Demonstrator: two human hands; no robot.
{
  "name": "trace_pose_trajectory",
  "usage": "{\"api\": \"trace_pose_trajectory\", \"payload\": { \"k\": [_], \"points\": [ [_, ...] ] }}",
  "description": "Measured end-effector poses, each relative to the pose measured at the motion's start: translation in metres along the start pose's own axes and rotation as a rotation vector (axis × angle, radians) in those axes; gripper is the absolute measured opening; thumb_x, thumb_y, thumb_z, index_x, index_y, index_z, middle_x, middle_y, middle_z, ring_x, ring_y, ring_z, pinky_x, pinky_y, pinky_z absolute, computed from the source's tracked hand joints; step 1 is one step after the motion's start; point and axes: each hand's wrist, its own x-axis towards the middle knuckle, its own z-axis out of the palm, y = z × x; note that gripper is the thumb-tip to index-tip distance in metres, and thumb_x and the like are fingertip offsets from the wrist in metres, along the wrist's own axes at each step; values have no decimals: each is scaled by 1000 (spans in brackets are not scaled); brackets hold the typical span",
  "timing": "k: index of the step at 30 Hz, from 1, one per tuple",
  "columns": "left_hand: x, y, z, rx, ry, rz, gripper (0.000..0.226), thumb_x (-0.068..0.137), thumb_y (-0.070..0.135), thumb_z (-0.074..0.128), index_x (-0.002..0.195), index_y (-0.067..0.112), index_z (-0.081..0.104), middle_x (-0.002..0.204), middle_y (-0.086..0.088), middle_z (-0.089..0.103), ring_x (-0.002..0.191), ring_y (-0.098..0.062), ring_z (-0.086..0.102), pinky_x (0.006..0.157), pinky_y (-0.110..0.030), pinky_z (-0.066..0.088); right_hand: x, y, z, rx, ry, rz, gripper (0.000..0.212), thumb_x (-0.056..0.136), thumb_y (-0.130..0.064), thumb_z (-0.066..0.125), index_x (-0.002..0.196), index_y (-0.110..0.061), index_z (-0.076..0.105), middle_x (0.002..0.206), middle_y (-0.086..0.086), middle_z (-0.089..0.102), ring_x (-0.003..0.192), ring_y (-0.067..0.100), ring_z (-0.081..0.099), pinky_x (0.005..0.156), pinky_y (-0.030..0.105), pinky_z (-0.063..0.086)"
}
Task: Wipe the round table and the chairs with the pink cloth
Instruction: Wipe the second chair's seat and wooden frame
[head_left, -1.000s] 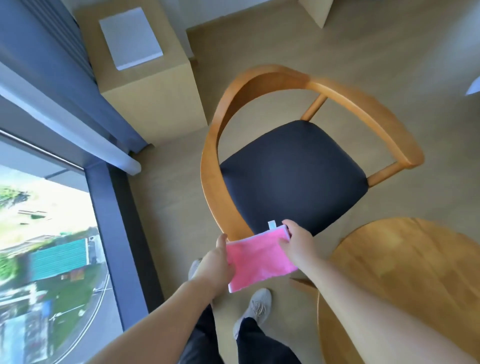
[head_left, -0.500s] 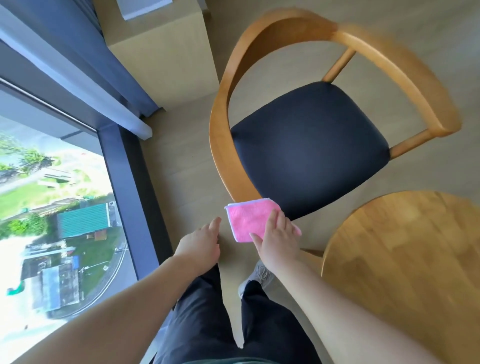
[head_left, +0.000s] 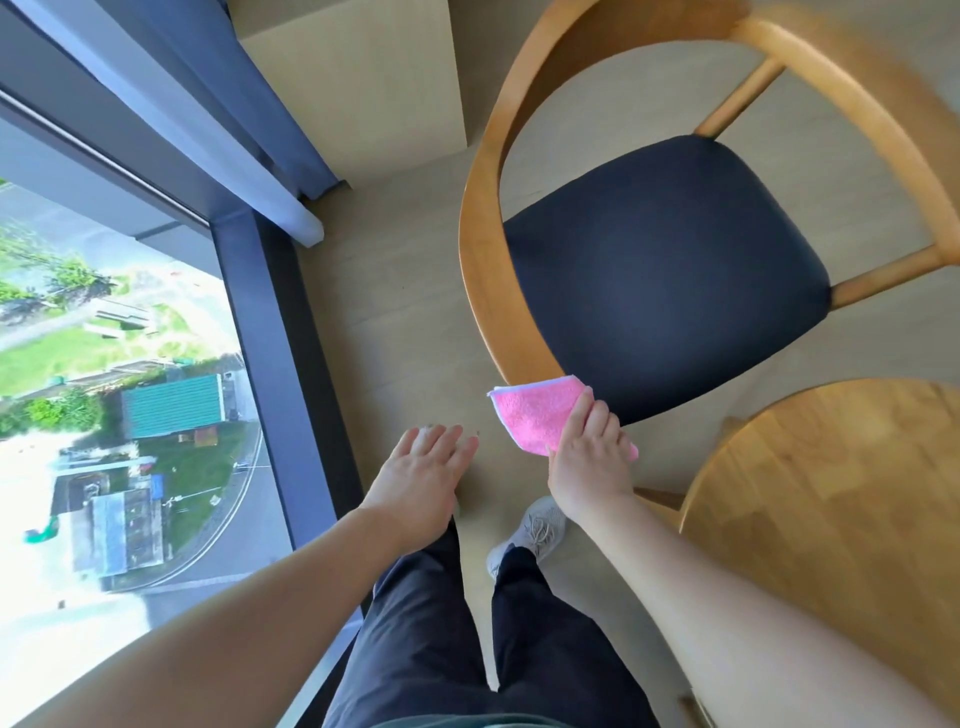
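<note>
R hand (head_left: 589, 460) presses pink cloth (head_left: 535, 410) w/ flat fingers on chair (head_left: 660, 270) arm end. L hand (head_left: 423, 478) spread, holding nothing, beside it.

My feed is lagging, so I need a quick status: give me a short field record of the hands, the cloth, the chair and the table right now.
right hand: fingers laid over the pink cloth, pressing it at the near end of the chair's wooden armrest
left hand: open, holding nothing, above the floor
cloth: folded, at the near edge of the dark seat
round table: to the right of the cloth, not touched by either hand
window: to the left
</note>
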Motion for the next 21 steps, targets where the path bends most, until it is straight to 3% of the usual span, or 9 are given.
{"api": "trace_pose_trajectory", "payload": {
  "k": [3, 8, 14, 21],
  "points": [
    [3, -12, 2, -31, 0, 0, 68, 90, 20, 46, 149, 21, 13, 156, -5, 19, 142, -26, 16, 117, -40, 11, 7, -9, -5, -52, -4, 19, 86, 81, -29, 61, 144, 12, 18, 126, 22, 44, 102, 30, 50, 85, 37, 44],
    [10, -42, 1, -80, -7, -16, 68, 89, 20, 46, 150, 22, 14, 156, -4, 19, 142, -24, 17, 116, -36, 11, 33, -33, -17, -80, 20, 13, 91, 86, -36, 56, 144, 13, 7, 130, 24, 39, 107, 31, 47, 90, 38, 42],
    [19, -93, -5, -134, 2, -28, 67, 89, 17, 43, 150, 21, 14, 156, -3, 21, 142, -23, 18, 116, -35, 10, 82, -75, -44, -58, 76, 51, 94, 89, -48, 52, 144, 14, 6, 129, 26, 38, 107, 33, 46, 85, 39, 44],
    [44, -152, -26, -151, 35, -32, 69, 91, 16, 42, 151, 20, 8, 157, -3, 17, 142, -23, 16, 117, -35, 9, 150, -121, -78, 10, 137, 171, 95, 89, -48, 54, 144, 10, 4, 131, 27, 36, 108, 33, 47, 86, 39, 44]
  ]
}}
